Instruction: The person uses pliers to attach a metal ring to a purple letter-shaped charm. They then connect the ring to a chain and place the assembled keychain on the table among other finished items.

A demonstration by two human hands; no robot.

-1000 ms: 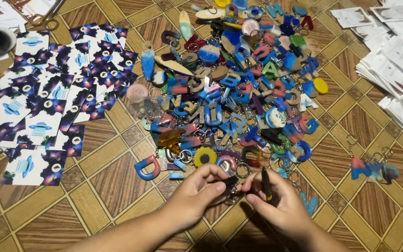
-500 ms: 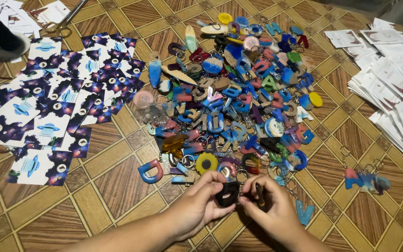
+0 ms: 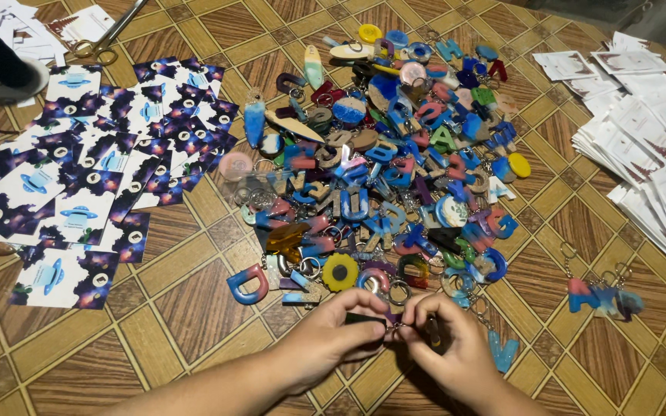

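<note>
Dark printed cards (image 3: 109, 154) left, white packets (image 3: 649, 131) right.

Warm, even overhead light fills the scene, and the tiled floor (image 3: 194, 308) shows a soft sheen. Shadows stay short and faint beneath the keychain pile (image 3: 395, 169). Focus holds sharp centrally; far corners darken and bend slightly.

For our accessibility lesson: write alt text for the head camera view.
Two bare hands, left hand and right hand, meet over a small dark keychain piece beside a heap of colourful resin letter keychains on a brown patterned floor.
</note>
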